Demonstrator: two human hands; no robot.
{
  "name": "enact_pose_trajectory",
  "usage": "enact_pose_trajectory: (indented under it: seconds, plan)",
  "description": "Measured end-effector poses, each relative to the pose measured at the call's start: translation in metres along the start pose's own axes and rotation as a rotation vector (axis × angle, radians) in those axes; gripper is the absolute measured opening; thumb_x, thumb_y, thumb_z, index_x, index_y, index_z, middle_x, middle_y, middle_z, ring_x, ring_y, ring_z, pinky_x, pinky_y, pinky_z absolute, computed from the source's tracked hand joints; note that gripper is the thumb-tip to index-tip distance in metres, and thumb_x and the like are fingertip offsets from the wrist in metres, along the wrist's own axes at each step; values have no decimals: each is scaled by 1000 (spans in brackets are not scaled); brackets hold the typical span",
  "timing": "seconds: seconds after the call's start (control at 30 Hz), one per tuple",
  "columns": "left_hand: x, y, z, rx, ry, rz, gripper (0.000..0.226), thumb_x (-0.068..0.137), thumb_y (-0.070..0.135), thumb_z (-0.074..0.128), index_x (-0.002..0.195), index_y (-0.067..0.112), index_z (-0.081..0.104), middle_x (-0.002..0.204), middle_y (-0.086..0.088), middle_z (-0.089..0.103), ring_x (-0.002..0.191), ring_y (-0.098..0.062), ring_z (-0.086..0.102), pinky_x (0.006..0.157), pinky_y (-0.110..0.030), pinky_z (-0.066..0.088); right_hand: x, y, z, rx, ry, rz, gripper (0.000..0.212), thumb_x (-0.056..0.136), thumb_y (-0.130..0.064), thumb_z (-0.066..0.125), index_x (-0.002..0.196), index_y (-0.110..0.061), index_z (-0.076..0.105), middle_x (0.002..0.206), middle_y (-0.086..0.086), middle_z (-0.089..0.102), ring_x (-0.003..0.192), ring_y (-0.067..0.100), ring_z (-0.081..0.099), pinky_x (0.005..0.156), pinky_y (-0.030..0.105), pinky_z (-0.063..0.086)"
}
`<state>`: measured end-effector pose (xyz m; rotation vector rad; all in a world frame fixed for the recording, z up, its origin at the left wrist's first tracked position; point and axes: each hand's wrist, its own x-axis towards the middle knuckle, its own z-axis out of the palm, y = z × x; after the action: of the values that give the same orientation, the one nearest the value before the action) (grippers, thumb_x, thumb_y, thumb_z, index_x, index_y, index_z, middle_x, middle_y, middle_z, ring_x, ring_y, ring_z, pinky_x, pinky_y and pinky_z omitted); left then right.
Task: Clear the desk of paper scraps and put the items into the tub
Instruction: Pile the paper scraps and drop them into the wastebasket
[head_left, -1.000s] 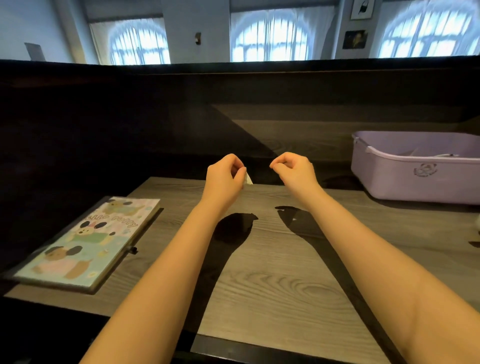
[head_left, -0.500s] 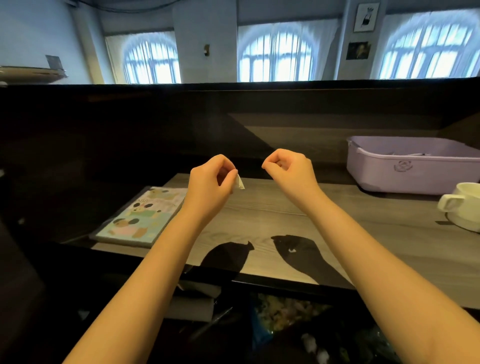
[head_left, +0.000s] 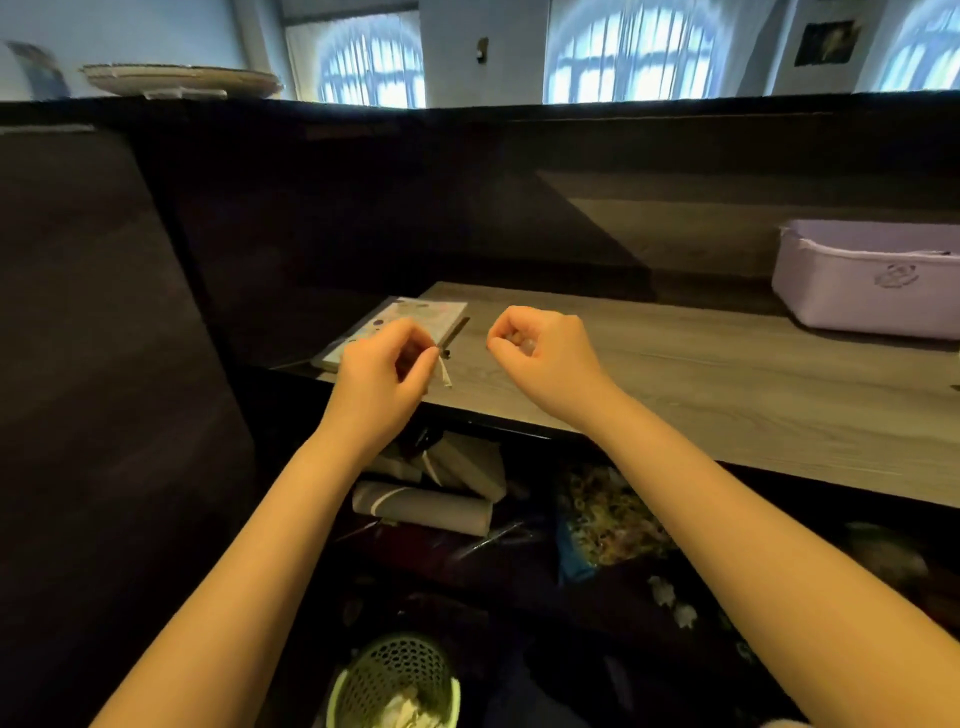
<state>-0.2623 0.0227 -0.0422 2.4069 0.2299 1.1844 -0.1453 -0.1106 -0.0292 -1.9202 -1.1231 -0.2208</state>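
Note:
My left hand (head_left: 382, 371) pinches a small white paper scrap (head_left: 445, 373) that hangs down from its fingertips, just over the desk's front left edge. My right hand (head_left: 540, 351) is beside it, fingers curled shut; whether it holds anything I cannot tell. The lilac tub (head_left: 867, 283) stands on the grey wooden desk (head_left: 701, 374) at the far right, well away from both hands. A colourful picture book (head_left: 410, 317) lies flat at the desk's left end, partly behind my left hand.
Under the desk sit a green mesh wastebasket (head_left: 397, 680) with crumpled paper, grey folded items (head_left: 426, 506) and other clutter. Dark partition walls enclose the desk at the back and left. A plate (head_left: 182, 78) rests on top of the partition at upper left.
The view has pulled back and tilted down, revealing the floor and the wastebasket. Both hands came nearer the desk's front edge, and the scrap now hangs downward. The white mug has left the view.

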Motion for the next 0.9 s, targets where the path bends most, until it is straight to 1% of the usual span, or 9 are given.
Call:
enact_pose_trajectory:
  seconds: [0.1,0.17,0.3,0.37,0.47,0.6,0.77,0.83,0.9]
  plan:
    - [-26,-17,-13,61,-21,-60,6,86,8,62,81,6,61,68,-4,60,60,-17,55,57,-21,39,-15,-8,31,25,-95,-12,11,89,-14,55,81,-15,63,71,9,63,64,19,54,60,31,42]
    - [-42,-28,-22,91,-54,-95,6,87,9,62,83,4,62,69,-7,61,61,-18,55,57,-22,39,-25,-10,50,7,-157,-14,11,89,-15,54,85,-15,64,70,6,60,64,18,52,58,29,38]
    - [-73,-52,-36,135,-118,-181,6,88,11,61,91,6,64,79,-5,64,70,-16,59,63,-24,47,-43,-12,85,-1,-240,-14,13,88,-17,53,87,-16,66,74,5,65,70,21,58,65,37,49]
    - [-87,-64,-40,146,-138,-231,6,88,11,60,91,7,63,80,-6,65,71,-17,60,62,-22,46,-51,-11,100,-25,-284,-14,14,87,-18,53,88,-14,66,76,5,66,72,23,60,67,41,52]
    - [-108,-83,-38,150,-170,-289,7,89,11,59,89,5,63,78,-9,65,70,-20,59,60,-21,42,-62,-7,120,-54,-329,3,15,88,-18,52,90,-13,66,80,5,66,76,26,60,69,44,52]
    - [-137,-110,-28,170,-231,-336,6,89,12,59,88,7,63,75,-8,64,67,-21,58,59,-25,42,-75,5,149,-63,-365,47,15,88,-21,51,89,-15,64,73,-1,60,75,23,58,66,40,51]
    - [-170,-152,-8,231,-326,-400,6,88,15,59,87,9,61,75,-8,65,70,-21,60,65,-35,47,-89,27,189,-69,-460,124,15,88,-22,49,92,-17,63,80,0,61,82,24,57,68,35,46]
    - [-184,-170,3,267,-383,-423,8,88,16,59,89,9,61,77,-7,65,74,-23,61,68,-38,49,-97,38,207,-75,-501,142,15,87,-22,50,92,-17,64,81,1,63,81,24,57,66,33,44]
    - [-199,-185,15,286,-451,-461,9,88,17,58,90,9,60,80,-8,66,77,-24,62,70,-40,51,-106,49,225,-78,-565,165,16,88,-22,49,93,-17,64,78,-1,61,80,23,57,63,30,39]
